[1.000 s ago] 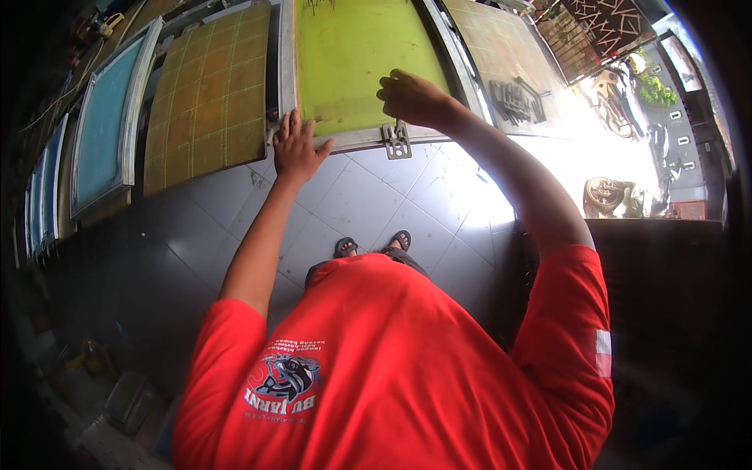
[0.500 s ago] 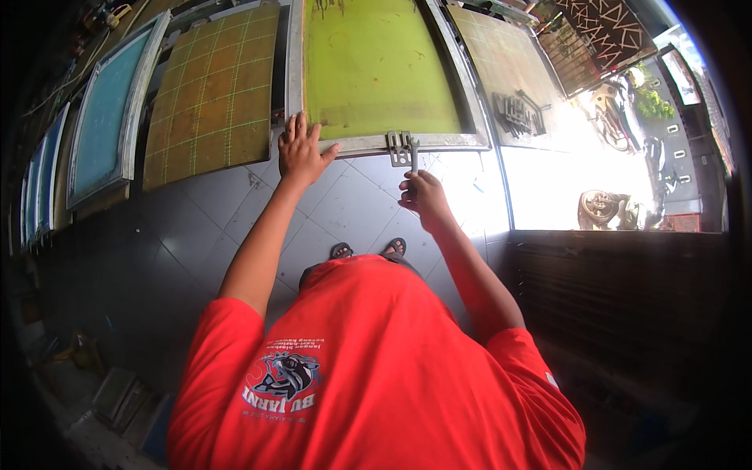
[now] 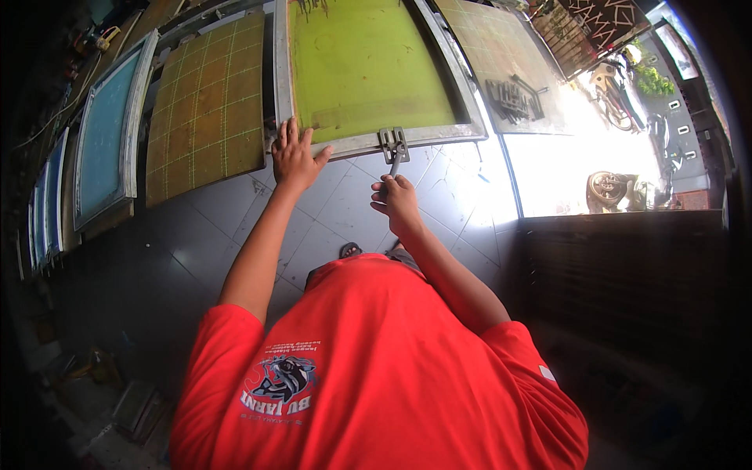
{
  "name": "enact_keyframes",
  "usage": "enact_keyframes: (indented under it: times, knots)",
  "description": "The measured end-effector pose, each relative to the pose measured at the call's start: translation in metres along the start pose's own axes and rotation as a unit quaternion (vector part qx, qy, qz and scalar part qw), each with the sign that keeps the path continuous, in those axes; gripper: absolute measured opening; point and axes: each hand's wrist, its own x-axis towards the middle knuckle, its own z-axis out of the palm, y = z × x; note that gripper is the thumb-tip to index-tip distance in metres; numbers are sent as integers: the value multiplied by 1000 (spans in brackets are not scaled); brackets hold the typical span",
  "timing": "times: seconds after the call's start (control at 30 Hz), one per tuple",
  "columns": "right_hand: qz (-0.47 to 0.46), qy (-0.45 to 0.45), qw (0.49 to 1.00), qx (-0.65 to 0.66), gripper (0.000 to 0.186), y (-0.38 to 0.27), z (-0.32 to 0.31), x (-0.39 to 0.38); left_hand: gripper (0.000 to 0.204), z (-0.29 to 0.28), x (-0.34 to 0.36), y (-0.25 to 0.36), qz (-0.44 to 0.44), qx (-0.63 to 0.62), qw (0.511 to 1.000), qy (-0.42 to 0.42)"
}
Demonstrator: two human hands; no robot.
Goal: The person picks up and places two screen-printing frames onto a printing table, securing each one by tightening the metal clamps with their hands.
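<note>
The left hand (image 3: 296, 160) lies flat with fingers spread on the near left corner of a grey metal rectangular frame (image 3: 352, 146) stretched with yellow-green translucent mesh (image 3: 368, 70); it presses on the frame and grasps nothing. The right hand (image 3: 398, 202) is closed around a slim grey metal wrench (image 3: 396, 163), held upright in view, just below the frame's near rail. The wrench's far end is at a flat, slotted silver metal bracket (image 3: 393, 141) fixed on that rail, right of its middle; at this size I cannot tell whether it sits on a bolt. Left of the frame is a brown board with green grid lines (image 3: 205, 106); to the right, dark metal tools (image 3: 513, 102) lie on a pale, flat board (image 3: 501, 47).
</note>
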Motion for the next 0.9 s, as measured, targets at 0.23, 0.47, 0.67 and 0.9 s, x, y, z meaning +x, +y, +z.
enact_keyframes:
  times: [0.23, 0.47, 0.67, 0.9]
  knots:
    - [11, -22, 999, 29, 13, 1, 3, 3, 60, -1, -1, 1, -2, 8, 1000, -1]
    - [4, -30, 995, 91, 14, 3, 5, 14, 59, -3, -2, 2, 0, 11, 1000, 6]
    - [-34, 22, 997, 58, 18, 3, 1, 10, 59, -5, -1, 3, -10, 2, 1000, -12]
    - [-122, 49, 990, -51, 32, -4, -40, 12, 60, 0, 0, 1, -5, 1, 1000, -5]
